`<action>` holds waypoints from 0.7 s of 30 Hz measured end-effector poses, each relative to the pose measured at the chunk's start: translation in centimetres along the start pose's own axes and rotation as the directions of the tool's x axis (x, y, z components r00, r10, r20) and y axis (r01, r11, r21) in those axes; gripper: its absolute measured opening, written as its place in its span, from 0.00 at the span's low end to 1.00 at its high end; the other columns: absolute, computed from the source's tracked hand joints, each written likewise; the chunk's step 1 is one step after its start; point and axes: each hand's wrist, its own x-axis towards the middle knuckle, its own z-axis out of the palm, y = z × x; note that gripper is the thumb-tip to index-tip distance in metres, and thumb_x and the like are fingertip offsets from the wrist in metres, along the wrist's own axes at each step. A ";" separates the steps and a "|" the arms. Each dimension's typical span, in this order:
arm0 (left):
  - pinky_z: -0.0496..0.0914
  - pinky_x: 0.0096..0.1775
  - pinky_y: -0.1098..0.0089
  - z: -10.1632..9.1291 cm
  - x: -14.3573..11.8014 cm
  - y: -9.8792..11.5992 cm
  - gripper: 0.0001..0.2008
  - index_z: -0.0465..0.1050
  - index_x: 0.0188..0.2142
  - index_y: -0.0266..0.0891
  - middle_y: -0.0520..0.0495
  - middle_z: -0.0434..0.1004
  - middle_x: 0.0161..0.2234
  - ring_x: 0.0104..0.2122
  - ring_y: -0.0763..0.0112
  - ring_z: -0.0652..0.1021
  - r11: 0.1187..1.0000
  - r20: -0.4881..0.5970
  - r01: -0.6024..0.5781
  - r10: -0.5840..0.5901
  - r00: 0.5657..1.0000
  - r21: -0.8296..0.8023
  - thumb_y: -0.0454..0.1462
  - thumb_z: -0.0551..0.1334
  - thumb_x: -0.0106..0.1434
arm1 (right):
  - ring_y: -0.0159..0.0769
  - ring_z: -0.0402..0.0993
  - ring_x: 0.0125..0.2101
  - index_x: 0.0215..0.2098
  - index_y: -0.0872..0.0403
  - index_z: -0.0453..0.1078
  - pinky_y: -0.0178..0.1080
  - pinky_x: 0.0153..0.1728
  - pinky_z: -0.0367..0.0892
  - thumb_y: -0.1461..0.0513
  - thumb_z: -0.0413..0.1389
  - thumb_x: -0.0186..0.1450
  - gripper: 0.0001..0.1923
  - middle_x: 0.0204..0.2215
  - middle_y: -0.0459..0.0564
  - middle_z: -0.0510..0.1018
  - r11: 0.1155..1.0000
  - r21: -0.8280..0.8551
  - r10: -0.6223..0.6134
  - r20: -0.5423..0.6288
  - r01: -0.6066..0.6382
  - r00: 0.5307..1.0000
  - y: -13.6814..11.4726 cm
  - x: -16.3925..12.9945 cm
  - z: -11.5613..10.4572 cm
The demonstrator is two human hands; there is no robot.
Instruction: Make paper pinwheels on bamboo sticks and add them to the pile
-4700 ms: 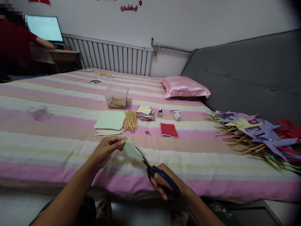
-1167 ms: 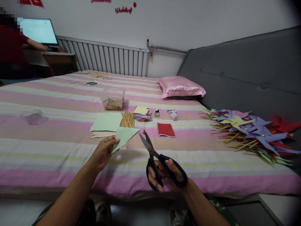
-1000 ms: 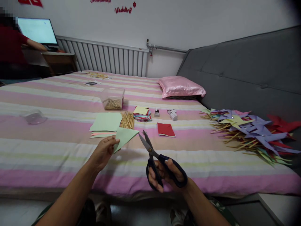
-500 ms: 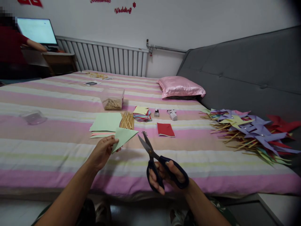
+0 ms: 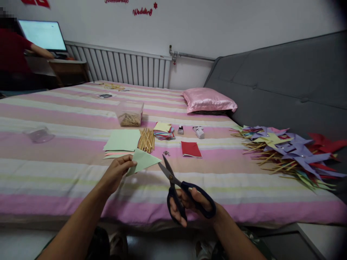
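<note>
My left hand (image 5: 117, 172) pinches a light green paper triangle (image 5: 143, 161) above the striped bedspread. Its pointed tip reaches right, close to the scissor blades; whether they touch I cannot tell. Dark-handled scissors (image 5: 171, 177) are in my right hand (image 5: 193, 202), with fingers through the loops and the blades parted. Behind the triangle lie a stack of light green paper sheets (image 5: 121, 140) and a bundle of thin wooden sticks (image 5: 146, 141). Small metal bits (image 5: 166, 153) rest just beyond the blades.
A clear box of sticks (image 5: 130, 115), cut coloured paper (image 5: 163, 130), a small bottle (image 5: 180, 130) and red paper (image 5: 191, 149) lie beyond my hands. Paper pinwheels (image 5: 292, 148) are heaped at right near a pink pillow (image 5: 208, 100). A person (image 5: 13, 54) sits far left by a monitor (image 5: 43, 35).
The scissors have moved slightly left and down, bringing the blades closer to the triangle's tip. The green triangle has turned a little, its tip now lower.
</note>
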 end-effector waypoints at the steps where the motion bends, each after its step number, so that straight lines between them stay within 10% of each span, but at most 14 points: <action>1: 0.59 0.24 0.77 -0.2 0.0 0.0 0.04 0.70 0.23 0.37 0.55 0.66 0.19 0.20 0.78 0.65 0.999 0.007 -0.018 0.018 1.000 0.030 0.36 0.63 0.51 | 0.30 0.67 0.20 0.34 0.61 0.66 0.33 0.22 0.60 0.36 0.46 0.55 0.35 0.25 0.51 0.70 1.000 -0.008 0.023 0.023 -0.023 0.999 0.1 0.0 -0.1; 21: 0.61 0.27 0.73 -1.3 0.1 0.3 0.05 0.75 0.26 0.38 0.50 0.71 0.24 0.24 0.71 0.67 0.989 0.155 -0.059 0.037 0.987 0.136 0.36 0.61 0.50 | 0.27 0.64 0.20 0.33 0.58 0.65 0.32 0.22 0.59 0.37 0.48 0.55 0.32 0.24 0.46 0.66 0.999 -0.027 0.032 -0.001 -0.032 0.999 0.8 0.4 0.6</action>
